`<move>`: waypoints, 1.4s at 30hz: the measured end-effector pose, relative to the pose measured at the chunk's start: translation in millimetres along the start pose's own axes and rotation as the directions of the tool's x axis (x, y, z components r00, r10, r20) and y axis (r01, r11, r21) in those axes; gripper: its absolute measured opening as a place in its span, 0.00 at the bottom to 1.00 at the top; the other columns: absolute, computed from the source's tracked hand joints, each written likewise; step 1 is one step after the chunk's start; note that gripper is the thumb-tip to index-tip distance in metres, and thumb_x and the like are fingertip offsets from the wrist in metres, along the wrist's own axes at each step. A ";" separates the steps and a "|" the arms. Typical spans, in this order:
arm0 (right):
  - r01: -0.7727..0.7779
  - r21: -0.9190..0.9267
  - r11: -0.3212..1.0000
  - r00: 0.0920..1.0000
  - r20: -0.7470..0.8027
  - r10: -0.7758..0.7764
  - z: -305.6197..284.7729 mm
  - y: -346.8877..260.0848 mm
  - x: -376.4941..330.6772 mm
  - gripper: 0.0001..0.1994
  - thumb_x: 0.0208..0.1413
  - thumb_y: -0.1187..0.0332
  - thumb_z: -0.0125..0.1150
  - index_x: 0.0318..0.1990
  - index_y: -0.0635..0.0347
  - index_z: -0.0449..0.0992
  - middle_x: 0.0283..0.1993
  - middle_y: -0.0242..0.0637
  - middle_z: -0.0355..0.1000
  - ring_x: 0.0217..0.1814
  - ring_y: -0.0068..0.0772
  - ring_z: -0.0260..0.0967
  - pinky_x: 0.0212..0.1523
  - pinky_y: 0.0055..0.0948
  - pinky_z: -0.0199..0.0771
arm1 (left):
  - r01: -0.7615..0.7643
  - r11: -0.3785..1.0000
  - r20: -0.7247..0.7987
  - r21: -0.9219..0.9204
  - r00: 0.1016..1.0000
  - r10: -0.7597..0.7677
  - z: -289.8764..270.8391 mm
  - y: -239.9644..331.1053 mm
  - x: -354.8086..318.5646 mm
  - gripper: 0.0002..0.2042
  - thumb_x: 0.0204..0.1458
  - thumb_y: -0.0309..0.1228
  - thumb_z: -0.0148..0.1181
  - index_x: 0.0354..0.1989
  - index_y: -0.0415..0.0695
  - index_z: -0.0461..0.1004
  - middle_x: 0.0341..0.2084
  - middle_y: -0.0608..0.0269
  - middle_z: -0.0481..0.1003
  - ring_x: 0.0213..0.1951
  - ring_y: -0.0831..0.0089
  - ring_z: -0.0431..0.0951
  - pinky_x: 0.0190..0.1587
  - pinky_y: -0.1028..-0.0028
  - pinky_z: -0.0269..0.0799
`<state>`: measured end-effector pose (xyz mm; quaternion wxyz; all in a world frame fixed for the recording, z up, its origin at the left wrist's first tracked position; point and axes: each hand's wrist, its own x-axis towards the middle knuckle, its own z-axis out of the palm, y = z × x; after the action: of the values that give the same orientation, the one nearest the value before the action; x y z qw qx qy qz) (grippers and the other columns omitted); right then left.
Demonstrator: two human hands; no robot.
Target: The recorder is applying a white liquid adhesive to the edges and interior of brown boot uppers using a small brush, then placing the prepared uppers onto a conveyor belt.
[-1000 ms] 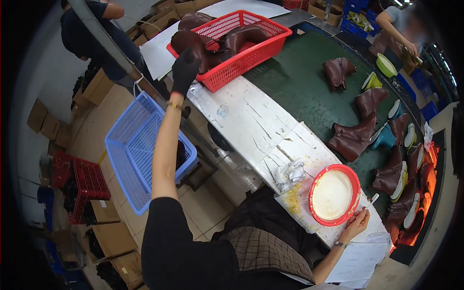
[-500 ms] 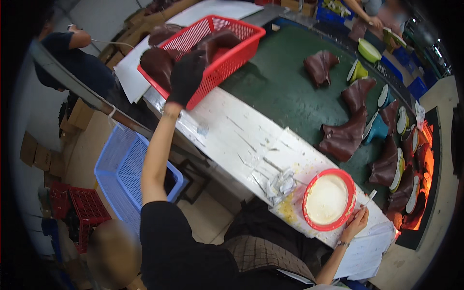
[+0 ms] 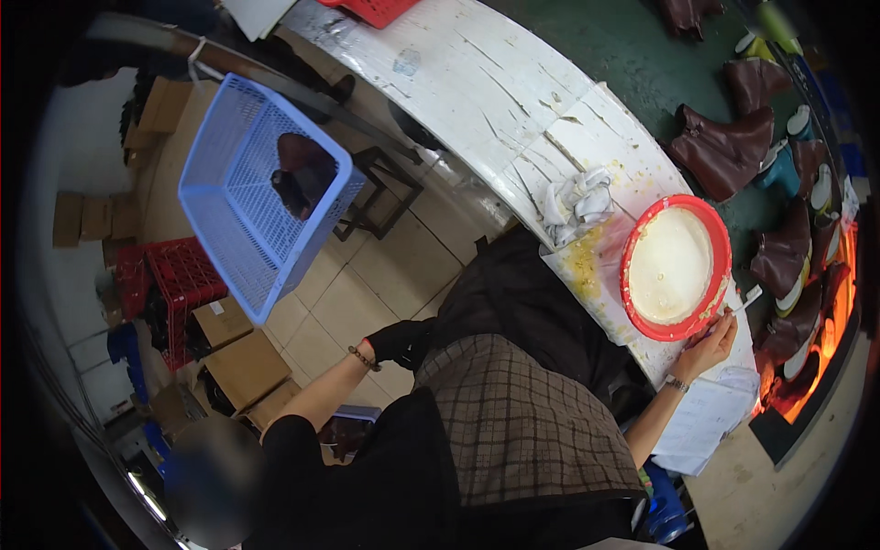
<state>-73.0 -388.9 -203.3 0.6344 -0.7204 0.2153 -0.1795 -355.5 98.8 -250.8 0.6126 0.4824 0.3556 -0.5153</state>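
My left hand (image 3: 401, 345), in a black glove, hangs low beside my checked apron (image 3: 532, 403); its fingers blend into the dark clothing. My bare right hand (image 3: 709, 348) is closed on a small white brush (image 3: 747, 299) at the edge of the white table. Just beside it stands a red bowl (image 3: 630, 275) with thick cream-coloured liquid, its rim smeared. Brown boot uppers (image 3: 724, 149) lie on the green conveyor belt (image 3: 605, 41) beyond. A crumpled white cloth (image 3: 577, 202) rests left of the bowl.
A blue basket (image 3: 249, 291) holding dark brown pieces stands at the left, near a black stool (image 3: 390, 197). Red crates (image 3: 188, 275) and cardboard boxes (image 3: 246, 367) are further left. An orange-glowing heater opening (image 3: 839, 307) is at the belt's right end. Papers (image 3: 701, 417) lie near my right wrist.
My left hand has left the red basket of brown boot uppers and come down beside my body. The view has tilted down and left. My right hand still holds the brush by the bowl.
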 end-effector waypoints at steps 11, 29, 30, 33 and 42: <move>-0.055 0.201 0.978 0.997 0.065 0.042 -2.0 -7.2 -8.8 0.11 0.70 0.63 0.53 0.49 0.62 0.73 0.24 0.23 0.64 0.15 0.08 0.50 0.14 0.14 0.46 | -0.161 0.987 0.114 0.007 0.981 0.159 18.8 -70.0 -25.7 0.18 0.64 0.32 0.52 0.61 0.41 0.71 0.48 0.57 0.78 0.43 0.67 0.80 0.44 0.68 0.80; -0.031 0.103 0.994 0.998 0.057 0.025 -7.7 4.8 -2.0 0.10 0.71 0.64 0.51 0.49 0.61 0.73 0.22 0.19 0.62 0.15 0.06 0.48 0.13 0.13 0.44 | -0.439 0.720 0.067 0.538 0.874 0.482 -51.9 232.1 -124.7 0.17 0.61 0.40 0.60 0.52 0.43 0.80 0.38 0.61 0.81 0.29 0.77 0.78 0.35 0.77 0.76; -0.017 0.107 0.994 0.999 0.044 0.012 -7.7 5.6 -1.3 0.10 0.71 0.64 0.51 0.49 0.61 0.73 0.22 0.19 0.62 0.15 0.06 0.48 0.13 0.13 0.44 | -0.726 0.462 0.109 0.510 0.587 0.802 -52.1 293.6 -147.6 0.16 0.62 0.38 0.58 0.52 0.41 0.80 0.36 0.63 0.81 0.32 0.78 0.79 0.37 0.75 0.77; -0.008 0.095 0.995 1.000 -0.010 0.009 -7.4 4.7 -2.1 0.09 0.71 0.64 0.51 0.47 0.61 0.72 0.22 0.20 0.63 0.14 0.06 0.47 0.12 0.13 0.42 | -0.678 0.223 -0.224 0.700 0.087 0.971 -103.9 451.9 -173.8 0.15 0.60 0.35 0.59 0.49 0.37 0.80 0.29 0.64 0.80 0.29 0.79 0.79 0.35 0.74 0.76; 0.045 -0.006 0.999 0.998 -0.042 -0.045 9.1 12.0 3.7 0.08 0.70 0.65 0.54 0.43 0.59 0.73 0.19 0.18 0.61 0.14 0.06 0.48 0.13 0.15 0.41 | 0.281 -0.550 0.466 0.787 0.313 0.828 -306.9 632.9 -67.4 0.13 0.57 0.34 0.52 0.42 0.45 0.82 0.41 0.47 0.81 0.37 0.50 0.83 0.40 0.56 0.78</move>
<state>-66.0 -384.6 -216.5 0.6235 -0.7228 0.2129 -0.2083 265.6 414.3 -132.2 -0.0756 0.9575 -0.2760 0.0351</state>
